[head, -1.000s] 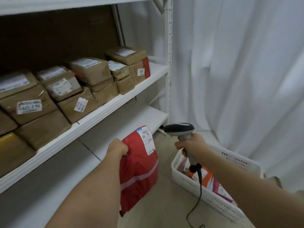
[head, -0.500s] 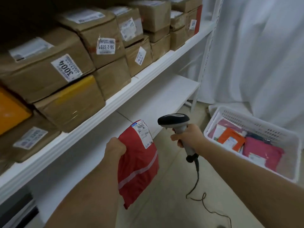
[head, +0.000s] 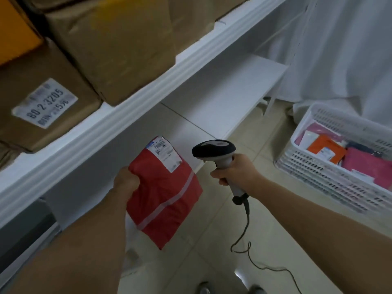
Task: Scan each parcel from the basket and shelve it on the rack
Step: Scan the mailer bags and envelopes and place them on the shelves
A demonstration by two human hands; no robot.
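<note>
My left hand (head: 125, 181) grips the left edge of a red soft parcel (head: 167, 196) with a white barcode label (head: 164, 153) at its top. My right hand (head: 237, 171) holds a corded barcode scanner (head: 214, 148) by its handle, its black head just right of the label. The white basket (head: 301, 164) stands on the floor at the right and holds orange and pink parcels (head: 360, 164). The white rack shelf (head: 131, 102) runs diagonally above the parcel.
Brown cardboard boxes (head: 118, 49) with labels fill the shelf at upper left. A lower white shelf board (head: 229, 90) lies bare beyond the parcel. White curtain (head: 350, 49) hangs at the right. The scanner cable (head: 246, 236) trails across the tiled floor.
The view has swung down and closer to the rack; the boxes loom larger. Both hands keep the parcel and scanner side by side, the parcel tilted a little more.
</note>
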